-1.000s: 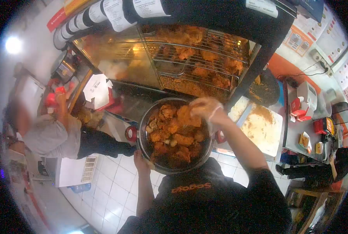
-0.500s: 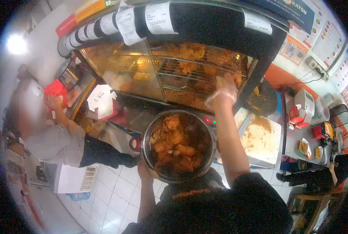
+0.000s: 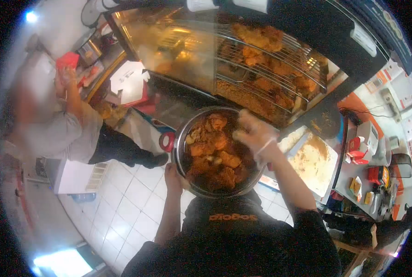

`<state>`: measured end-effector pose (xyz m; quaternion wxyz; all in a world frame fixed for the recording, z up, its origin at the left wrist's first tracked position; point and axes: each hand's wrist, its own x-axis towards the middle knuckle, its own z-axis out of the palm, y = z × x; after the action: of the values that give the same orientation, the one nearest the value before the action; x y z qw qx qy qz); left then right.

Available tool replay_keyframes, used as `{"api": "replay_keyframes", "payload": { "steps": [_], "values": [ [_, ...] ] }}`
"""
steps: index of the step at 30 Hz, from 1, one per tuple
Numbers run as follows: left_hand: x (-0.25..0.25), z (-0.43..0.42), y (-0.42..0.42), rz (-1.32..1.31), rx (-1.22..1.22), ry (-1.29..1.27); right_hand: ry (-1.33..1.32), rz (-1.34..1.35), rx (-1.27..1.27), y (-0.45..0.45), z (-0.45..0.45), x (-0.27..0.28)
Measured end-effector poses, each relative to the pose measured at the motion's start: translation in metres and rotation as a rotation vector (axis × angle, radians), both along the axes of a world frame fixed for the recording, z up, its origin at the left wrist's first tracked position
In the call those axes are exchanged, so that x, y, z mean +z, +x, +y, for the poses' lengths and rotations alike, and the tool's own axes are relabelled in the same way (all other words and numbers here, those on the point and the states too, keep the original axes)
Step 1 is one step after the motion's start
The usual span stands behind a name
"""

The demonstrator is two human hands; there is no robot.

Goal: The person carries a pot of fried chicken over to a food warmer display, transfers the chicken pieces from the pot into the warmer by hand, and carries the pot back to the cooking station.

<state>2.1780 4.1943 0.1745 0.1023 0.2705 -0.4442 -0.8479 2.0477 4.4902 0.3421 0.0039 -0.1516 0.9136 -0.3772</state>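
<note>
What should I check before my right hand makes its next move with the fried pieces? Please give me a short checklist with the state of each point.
1. Pot supported: ok, the left hand is at its side.
2. Right hand covered: ok, it wears a clear glove.
3. Right hand above the pot: ok, it is over the edge farther from the left hand.
4. Fried pieces in the pot: ok, several are visible.
5. Way to the rack open: ok, the glass covers only the left part of the cabinet.
6. Right hand's hold on a piece: cannot tell, the picture is blurred there.
</note>
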Motion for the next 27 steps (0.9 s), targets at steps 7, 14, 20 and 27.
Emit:
{"api": "replay_keyframes", "payload": {
  "steps": [7, 14, 20, 27],
  "values": [
    [-0.017, -0.007, -0.002, -0.056, -0.014, -0.161, 0.191, -0.345, -0.125, -0.019, -0.095, -0.063],
    [-0.038, -0.013, 0.001, 0.065, -0.016, -0.12, 0.196, -0.065, -0.405, -0.032, -0.114, -0.09],
    [-0.005, -0.007, 0.005, -0.027, -0.096, -0.097, 0.071, -0.213, -0.392, -0.068, -0.065, -0.183],
    [-0.001, 0.003, -0.003, -0.034, 0.035, -0.014, -1.131, -0.58, 0.156, -0.016, -0.034, -0.026]
  ]
}}
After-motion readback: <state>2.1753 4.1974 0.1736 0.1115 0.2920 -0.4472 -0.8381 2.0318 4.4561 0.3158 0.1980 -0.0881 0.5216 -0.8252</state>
